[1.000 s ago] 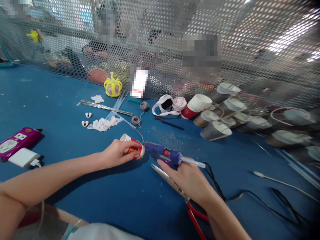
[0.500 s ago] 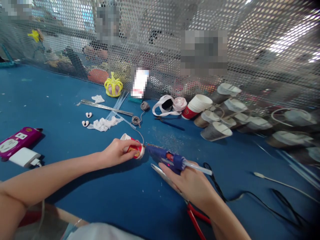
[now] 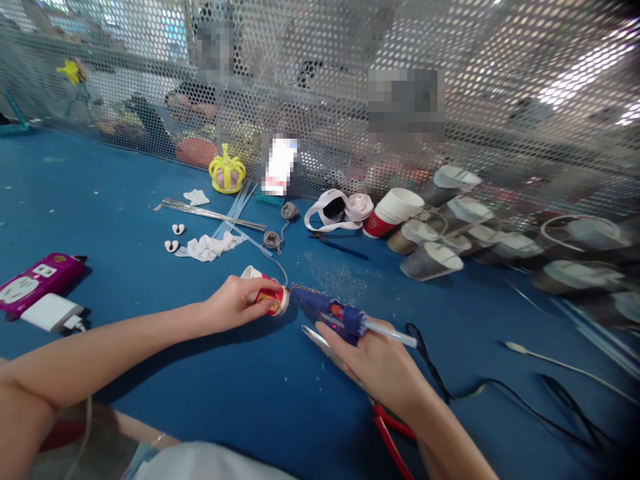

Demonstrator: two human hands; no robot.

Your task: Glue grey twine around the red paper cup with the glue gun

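My left hand point(image 3: 239, 303) is closed around a red and white paper cup point(image 3: 268, 297) lying on its side, its base turned to the right. A thin grey cord point(image 3: 283, 268) runs from the cup's base end back to a small coil point(image 3: 273, 240). In my right hand point(image 3: 383, 360) is a blue glue gun point(image 3: 330, 310) with a clear glue stick out of its back. The gun's nozzle points left, close to the cup's base; whether it touches I cannot tell. Under my right hand lie scissors point(image 3: 387, 427) with red handles, partly hidden.
A yellow crown-shaped piece point(image 3: 227, 172), metal wires point(image 3: 213, 215) and white scraps point(image 3: 207, 247) lie beyond my left hand. Stacked paper cups point(image 3: 395, 212) and several grey wrapped cups point(image 3: 433, 260) stand at the right. A purple power strip point(image 3: 45, 280) is at left; a perforated screen point(image 3: 320, 100) borders the back.
The glue gun and my right hand have shifted very slightly left. My left hand still holds the cup in nearly the same place.
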